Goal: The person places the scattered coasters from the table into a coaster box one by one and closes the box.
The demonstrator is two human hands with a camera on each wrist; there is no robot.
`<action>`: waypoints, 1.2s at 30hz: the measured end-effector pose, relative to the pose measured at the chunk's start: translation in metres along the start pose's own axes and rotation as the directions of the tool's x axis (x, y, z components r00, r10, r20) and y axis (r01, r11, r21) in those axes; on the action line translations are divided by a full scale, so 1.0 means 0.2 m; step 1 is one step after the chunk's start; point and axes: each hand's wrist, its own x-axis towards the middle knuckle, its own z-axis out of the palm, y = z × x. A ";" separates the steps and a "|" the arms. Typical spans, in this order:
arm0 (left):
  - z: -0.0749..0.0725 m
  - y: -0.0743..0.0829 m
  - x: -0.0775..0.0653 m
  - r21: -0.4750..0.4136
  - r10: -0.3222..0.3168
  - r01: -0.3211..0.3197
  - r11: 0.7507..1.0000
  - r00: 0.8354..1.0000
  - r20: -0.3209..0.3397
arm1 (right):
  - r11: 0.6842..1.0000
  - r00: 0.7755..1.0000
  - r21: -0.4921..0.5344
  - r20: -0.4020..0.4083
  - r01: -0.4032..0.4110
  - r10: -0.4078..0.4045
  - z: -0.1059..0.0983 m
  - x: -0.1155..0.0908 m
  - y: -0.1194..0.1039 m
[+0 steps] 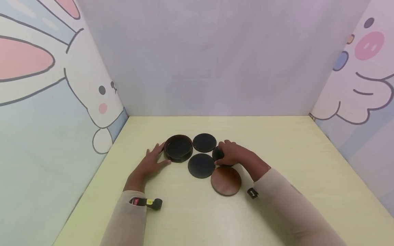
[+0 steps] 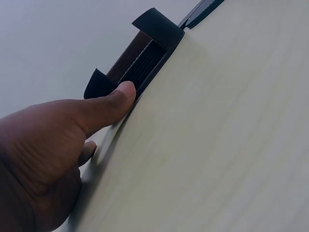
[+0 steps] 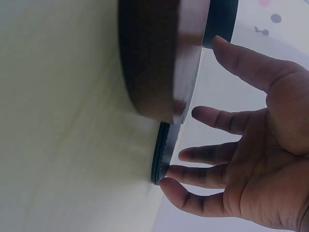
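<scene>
A round dark coaster holder (image 1: pixel 179 159) with a brown inner wall stands left of centre, a black coaster (image 1: pixel 178 149) inside. My left hand (image 1: pixel 150 162) touches its left side with spread fingers; in the left wrist view the thumb (image 2: pixel 113 104) lies against the holder (image 2: pixel 161 30) by its side cutout. My right hand (image 1: pixel 231 152) reaches over a black coaster (image 1: pixel 218 154), which it partly hides. In the right wrist view the right hand's fingers (image 3: pixel 207 154) are spread and loosely bent near the edge of a black coaster (image 3: pixel 161 154). Whether they touch it, I cannot tell.
Two more black coasters (image 1: pixel 204 142) lie flat between the hands, one behind the other. A brown round disc (image 1: pixel 226 181) rests nearest me, below the right hand. Pale walls with cartoon animals enclose the light wooden table (image 1: pixel 184 218) at the back and sides.
</scene>
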 end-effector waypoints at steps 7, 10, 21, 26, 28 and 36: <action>-0.01 0.00 0.00 -0.008 0.031 -0.031 0.999 0.999 -0.009 | 1.000 1.000 -0.020 -0.003 0.000 0.000 0.03 -0.01 0.03; -0.01 0.00 0.01 0.002 0.049 -0.049 0.999 0.999 -0.018 | 1.000 1.000 -0.016 -0.003 0.012 -0.012 0.03 -0.01 0.03; 0.00 0.00 0.00 0.008 0.059 -0.059 0.998 0.998 -0.020 | 1.000 1.000 -0.010 -0.009 0.009 -0.009 0.03 0.00 0.03; -0.01 0.01 0.00 0.007 0.031 -0.031 1.000 0.999 -0.009 | 1.000 1.000 -0.015 -0.010 0.011 -0.011 0.04 0.01 0.01; -0.01 0.01 0.00 0.006 0.028 -0.028 1.000 1.000 -0.008 | 1.000 1.000 -0.022 -0.018 0.021 -0.021 0.04 0.02 0.01; 0.00 0.01 0.00 -0.007 0.041 -0.041 0.999 0.999 -0.011 | 0.999 1.000 -0.037 -0.021 -0.011 0.010 0.04 0.02 -0.01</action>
